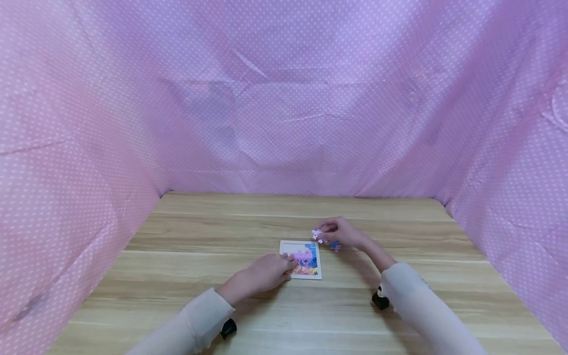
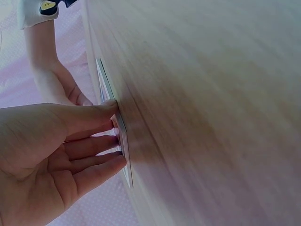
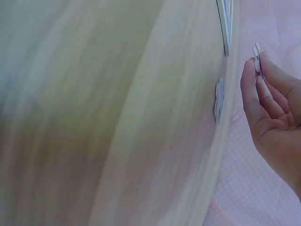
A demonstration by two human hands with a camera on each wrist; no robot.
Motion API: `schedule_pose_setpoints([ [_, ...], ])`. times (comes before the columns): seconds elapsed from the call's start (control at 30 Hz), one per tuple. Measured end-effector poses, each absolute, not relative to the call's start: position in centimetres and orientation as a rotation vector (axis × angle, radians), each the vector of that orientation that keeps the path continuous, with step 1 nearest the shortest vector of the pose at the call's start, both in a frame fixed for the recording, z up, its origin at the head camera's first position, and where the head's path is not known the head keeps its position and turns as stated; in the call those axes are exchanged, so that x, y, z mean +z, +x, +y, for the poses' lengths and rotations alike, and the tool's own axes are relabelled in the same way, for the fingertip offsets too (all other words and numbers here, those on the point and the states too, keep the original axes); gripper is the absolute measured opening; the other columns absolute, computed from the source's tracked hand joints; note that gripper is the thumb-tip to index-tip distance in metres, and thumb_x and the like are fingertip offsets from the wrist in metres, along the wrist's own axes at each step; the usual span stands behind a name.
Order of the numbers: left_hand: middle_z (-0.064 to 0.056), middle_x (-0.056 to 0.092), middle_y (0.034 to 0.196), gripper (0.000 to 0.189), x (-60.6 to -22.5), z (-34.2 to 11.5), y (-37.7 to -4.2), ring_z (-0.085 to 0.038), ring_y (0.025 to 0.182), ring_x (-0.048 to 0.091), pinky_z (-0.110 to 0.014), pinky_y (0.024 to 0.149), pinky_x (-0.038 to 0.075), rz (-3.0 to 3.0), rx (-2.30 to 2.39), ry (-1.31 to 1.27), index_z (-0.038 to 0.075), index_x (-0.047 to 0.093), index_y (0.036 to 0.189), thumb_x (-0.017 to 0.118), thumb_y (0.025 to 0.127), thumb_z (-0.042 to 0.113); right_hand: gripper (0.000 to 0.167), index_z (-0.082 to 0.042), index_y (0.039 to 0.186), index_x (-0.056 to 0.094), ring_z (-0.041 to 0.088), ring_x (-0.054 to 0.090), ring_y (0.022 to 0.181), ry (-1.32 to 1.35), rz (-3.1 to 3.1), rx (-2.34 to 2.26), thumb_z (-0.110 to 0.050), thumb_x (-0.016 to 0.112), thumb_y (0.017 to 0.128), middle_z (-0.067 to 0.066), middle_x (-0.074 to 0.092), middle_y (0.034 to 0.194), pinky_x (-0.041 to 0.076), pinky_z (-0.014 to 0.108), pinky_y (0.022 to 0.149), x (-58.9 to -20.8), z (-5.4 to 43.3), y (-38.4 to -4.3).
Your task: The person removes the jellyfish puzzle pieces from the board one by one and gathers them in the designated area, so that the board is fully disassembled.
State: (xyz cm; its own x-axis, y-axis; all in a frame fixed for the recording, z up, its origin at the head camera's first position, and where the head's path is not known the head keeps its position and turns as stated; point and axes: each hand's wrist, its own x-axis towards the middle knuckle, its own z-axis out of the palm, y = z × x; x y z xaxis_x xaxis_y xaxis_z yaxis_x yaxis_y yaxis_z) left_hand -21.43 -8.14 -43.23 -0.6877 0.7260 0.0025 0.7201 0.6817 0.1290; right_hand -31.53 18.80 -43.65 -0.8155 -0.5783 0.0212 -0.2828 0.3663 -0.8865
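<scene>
Steadying the puzzle board [image 1: 306, 277] at nine o'clock, probably against sliding, the left hand [image 1: 268, 271] is resting spread fingers; the right hand [image 1: 341, 232] is pinching a piece [image 1: 316, 234] at one o'clock.

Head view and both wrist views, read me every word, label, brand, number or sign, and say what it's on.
Nothing can be read.
Yellow sticker on the black wrist device: dark marks, too small and blurred to read.
Jigsaw puzzle and loose puzzle piece: printed colours, no legible lettering.
</scene>
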Motion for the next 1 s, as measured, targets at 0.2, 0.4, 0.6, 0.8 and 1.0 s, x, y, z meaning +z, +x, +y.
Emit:
schedule_pose_setpoints([
  [0.2,-0.014,0.061,0.136,0.038,-43.1,-8.1,-21.4,-0.027,0.124,0.060,-0.039,0.100,0.050,2.836,0.183,1.212,0.004,0.065,0.133,0.069,0.097,0.017,0.028,0.015,0.120,0.063,0.020,0.069,0.082,-0.725,2.377,-1.437,0.002,0.065,0.095,0.019,0.072,0.097,0.059,0.030,0.072,-43.5,21.0,-31.4],
  [0.4,-0.015,0.062,0.135,0.037,-43.1,-8.0,-21.5,-0.029,0.124,0.060,-0.040,0.100,0.051,2.830,0.177,1.219,0.003,0.066,0.131,0.070,0.097,0.017,0.023,0.017,0.108,0.064,0.018,0.067,0.077,-0.591,2.415,-1.480,0.003,0.070,0.091,0.020,0.072,0.091,0.059,0.028,0.069,-43.7,23.4,-31.1],
  [0.6,-0.013,0.062,0.135,0.036,-43.2,-7.8,-21.6,-0.027,0.124,0.060,-0.039,0.100,0.051,2.836,0.150,1.221,0.005,0.067,0.131,0.069,0.097,0.018,0.019,0.021,0.099,0.063,0.011,0.064,0.069,-0.595,2.422,-1.448,0.007,0.070,0.089,0.021,0.071,0.083,0.057,0.023,0.062,-43.5,25.6,-30.8],
  [0.8,-0.013,0.061,0.136,0.038,-43.2,-7.9,-21.6,-0.025,0.124,0.060,-0.038,0.101,0.050,2.833,0.150,1.207,0.007,0.067,0.132,0.069,0.097,0.020,0.014,0.019,0.096,0.065,0.009,0.062,0.067,-0.586,2.470,-1.347,0.008,0.070,0.088,0.018,0.071,0.081,0.055,0.022,0.059,-43.6,26.7,-30.4],
  [1.0,-0.012,0.061,0.137,0.038,-43.4,-7.9,-21.5,-0.025,0.125,0.059,-0.038,0.101,0.050,2.832,0.158,1.189,0.007,0.066,0.133,0.069,0.097,0.019,0.010,0.013,0.092,0.070,0.006,0.055,0.064,-0.605,2.592,-1.257,0.007,0.072,0.085,0.011,0.070,0.077,0.046,0.018,0.054,-43.9,26.4,-30.0],
])
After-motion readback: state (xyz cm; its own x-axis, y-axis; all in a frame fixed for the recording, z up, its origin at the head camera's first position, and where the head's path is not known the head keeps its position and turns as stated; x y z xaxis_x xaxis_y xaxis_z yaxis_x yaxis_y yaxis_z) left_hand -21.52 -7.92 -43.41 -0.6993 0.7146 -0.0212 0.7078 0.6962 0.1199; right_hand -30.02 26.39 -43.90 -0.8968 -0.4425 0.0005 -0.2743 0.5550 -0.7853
